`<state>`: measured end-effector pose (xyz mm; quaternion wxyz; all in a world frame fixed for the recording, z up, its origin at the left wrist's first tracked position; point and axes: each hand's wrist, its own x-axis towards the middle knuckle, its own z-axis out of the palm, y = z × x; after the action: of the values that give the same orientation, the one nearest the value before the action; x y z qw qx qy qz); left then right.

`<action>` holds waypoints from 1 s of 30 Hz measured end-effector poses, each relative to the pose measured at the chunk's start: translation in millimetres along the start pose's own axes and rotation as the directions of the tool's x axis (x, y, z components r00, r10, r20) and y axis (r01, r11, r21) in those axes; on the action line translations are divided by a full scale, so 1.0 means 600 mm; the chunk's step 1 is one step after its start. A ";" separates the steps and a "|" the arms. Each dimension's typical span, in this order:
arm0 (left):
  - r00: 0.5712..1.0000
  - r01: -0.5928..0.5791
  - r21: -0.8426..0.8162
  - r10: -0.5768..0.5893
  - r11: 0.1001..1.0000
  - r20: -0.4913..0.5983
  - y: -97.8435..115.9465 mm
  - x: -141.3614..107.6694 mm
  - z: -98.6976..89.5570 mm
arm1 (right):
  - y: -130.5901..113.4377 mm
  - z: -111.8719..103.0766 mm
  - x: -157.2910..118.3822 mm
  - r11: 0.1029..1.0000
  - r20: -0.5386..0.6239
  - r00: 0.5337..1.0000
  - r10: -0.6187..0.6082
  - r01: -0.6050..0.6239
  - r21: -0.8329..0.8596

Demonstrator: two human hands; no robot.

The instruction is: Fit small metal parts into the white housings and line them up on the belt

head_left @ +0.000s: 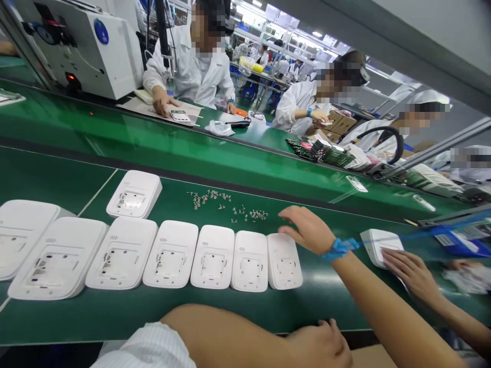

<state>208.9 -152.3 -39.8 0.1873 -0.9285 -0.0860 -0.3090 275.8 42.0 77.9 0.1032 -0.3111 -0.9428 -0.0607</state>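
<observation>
My right hand [305, 227], with a blue wrist strap [340, 249], hovers over the green bench just above the rightmost white plastic housing [284, 263]. Its thumb and fingers are apart and hold nothing that I can see. To its left lie scattered small metal pieces [259, 214], too small to name. At the bench's front edge, my left hand [320, 345] is closed with curled fingers; whatever may be inside is hidden. Several similar white housings [171, 255] lie in a row, recessed side up, and another housing [134, 194] sits behind them.
On the right, a co-worker's hand [410, 271] rests on a white housing [379, 245]. Beyond a raised green belt [184, 148], co-workers in white coats handle parts. A white machine [84, 51] stands back left, and a blue bin [460, 243] lies far right.
</observation>
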 end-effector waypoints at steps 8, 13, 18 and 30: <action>0.992 0.124 -0.109 -0.126 0.986 -0.010 -0.010 0.006 0.014 | 0.155 0.056 -0.148 0.392 -0.495 0.436 0.752 -0.899 -0.195; 0.991 0.105 -0.295 -0.074 0.950 0.114 -0.034 0.021 -0.002 | 0.159 0.055 -0.269 -0.020 -0.427 0.147 0.892 -0.932 -0.361; 0.987 0.112 -0.345 -0.063 0.932 0.150 -0.044 0.021 -0.009 | 0.157 0.071 -0.314 -0.007 -0.342 0.129 0.931 -0.929 -0.369; 0.928 0.350 -0.498 -0.222 0.794 0.298 -0.062 0.032 -0.023 | 0.091 0.072 -0.275 0.597 -0.230 0.643 0.731 -0.765 -0.241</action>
<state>206.1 -122.9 -7.0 -0.1431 -0.9477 -0.1557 -0.2389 431.2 -1.4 0.1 0.1181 -0.6860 -0.6954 -0.1785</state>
